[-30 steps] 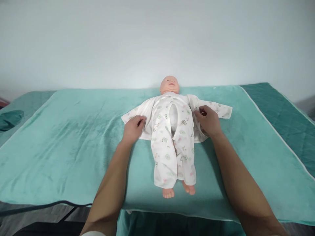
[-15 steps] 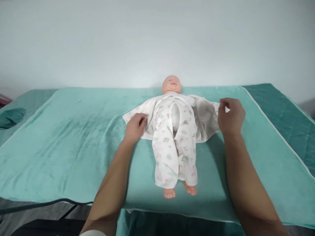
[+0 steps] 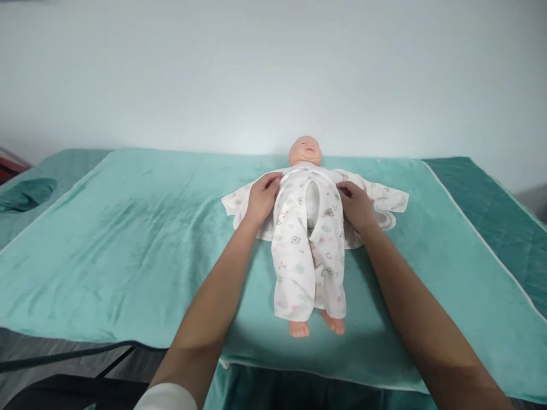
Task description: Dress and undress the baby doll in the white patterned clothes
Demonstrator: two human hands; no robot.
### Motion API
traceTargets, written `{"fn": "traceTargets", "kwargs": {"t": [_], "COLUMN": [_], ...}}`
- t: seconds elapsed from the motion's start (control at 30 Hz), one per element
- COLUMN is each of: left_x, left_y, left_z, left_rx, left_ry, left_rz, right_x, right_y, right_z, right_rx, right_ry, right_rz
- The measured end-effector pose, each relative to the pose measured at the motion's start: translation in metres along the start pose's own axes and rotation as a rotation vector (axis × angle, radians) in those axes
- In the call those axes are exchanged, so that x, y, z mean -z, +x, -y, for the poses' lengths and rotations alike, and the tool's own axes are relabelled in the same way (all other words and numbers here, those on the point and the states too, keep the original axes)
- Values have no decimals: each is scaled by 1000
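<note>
A baby doll lies on its back, head toward the wall and bare feet toward me. It wears white printed baby pants with an open crotch, pulled high over the belly. A matching white baby jacket is spread out beneath it, sleeves out to both sides. My left hand is closed at the left side of the pants' waist, its fingertips pinching the cloth there. At the right side of the waist my right hand is likewise closed on the pants' edge; its fingertips are partly hidden.
A light green plush sheet covers the table, with a darker quilted cover at the right. A bunched green cloth lies far left. A white wall rises behind. Below the table's front edge stands a black object.
My right hand has left the jacket's right side and moved inward to the pants' waist. My left hand has moved up and inward from the left sleeve. The right jacket flap now lies flatter.
</note>
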State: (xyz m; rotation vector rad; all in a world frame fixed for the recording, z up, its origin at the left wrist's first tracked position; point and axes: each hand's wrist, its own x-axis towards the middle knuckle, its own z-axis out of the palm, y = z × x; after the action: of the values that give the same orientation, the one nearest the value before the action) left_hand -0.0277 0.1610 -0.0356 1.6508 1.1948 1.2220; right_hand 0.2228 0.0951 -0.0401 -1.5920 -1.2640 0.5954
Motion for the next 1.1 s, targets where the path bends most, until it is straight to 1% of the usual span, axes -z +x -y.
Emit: {"fn": "traceTargets", "kwargs": {"t": [0.07,0.13,0.23,0.3,0.37,0.4,0.57,0.7,0.8,0.93,1.03,1.1], "left_x": [-5,-9,-9,-6,-1,1,2,6,9,11,12,11], "left_y": [15,27,34,33,31,31,32,32,30,29,30,31], "left_z": [-3,-5,-7,-5,-2,0,6,3,-2,-7,-9,-9], "left_rx": [13,22,12,-10,-15,-8,23,55,66,36,-35,-114], "left_ry": [10,80,168,127,37,1,-10,-36,22,125,218,287], "left_rz": [31,37,22,83,168,192,152,247,271,290,295,274], "right_x": [-2,-6,-14,-16,-16,-15,-11,-9,-7,-6,-7,-8], "right_y": [8,18,28,30,29,29,28,30,29,25,25,28], "right_z": [5,11,16,17,15,14,7,7,10,15,12,7], "right_rx": [10,13,13,34,44,41,39,29,13,50,93,176], "right_ry": [55,105,115,123,133,133,143,134,140,129,127,120], "right_rz": [0,20,45,52,78,97,143,186,209,195,210,224]}}
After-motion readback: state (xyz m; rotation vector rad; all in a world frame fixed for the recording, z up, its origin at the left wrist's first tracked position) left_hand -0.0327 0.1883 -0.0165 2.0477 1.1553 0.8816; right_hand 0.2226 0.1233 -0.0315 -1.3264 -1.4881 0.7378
